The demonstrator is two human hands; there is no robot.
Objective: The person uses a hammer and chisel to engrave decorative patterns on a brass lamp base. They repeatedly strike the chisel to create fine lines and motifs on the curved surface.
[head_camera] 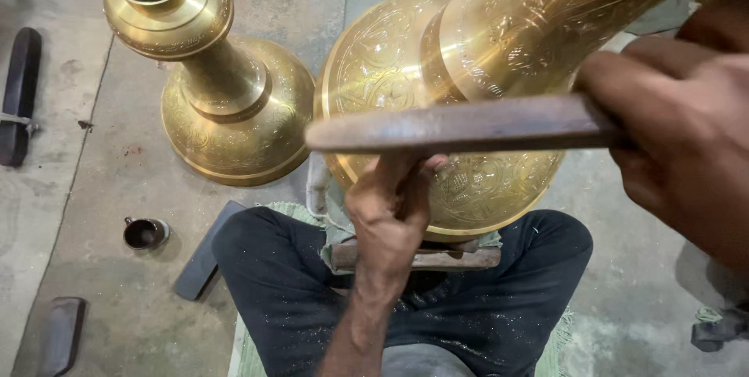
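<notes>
Brasswork fills a concrete workshop floor (pixel 117 190), seen from above a person seated cross-legged in dark trousers (pixel 296 283). At nine o'clock lies a dark wooden block (pixel 19 96); toward seven o'clock sit a small dark cup (pixel 145 233) and a flat dark slab (pixel 204 252). At eleven o'clock stands a finished brass vessel (pixel 226 88), upright on its flared, engraved base with its open neck toward the top edge. At the centre, the left hand (pixel 390 209) is clenched, seemingly around a thin tool, though the tool itself is too hidden to tell, with fingertips pressed against the engraved base of a second, larger brass vessel (pixel 468 57). That piece lies tilted, its base resting over the lap and a wooden rest (pixel 460 258), its neck rising toward one o'clock. Just above the left hand, a dark wooden mallet (pixel 452 126) stretches level across the brass. At three o'clock, the right hand (pixel 679 119), blurred, is wrapped tight around the mallet's handle end.
</notes>
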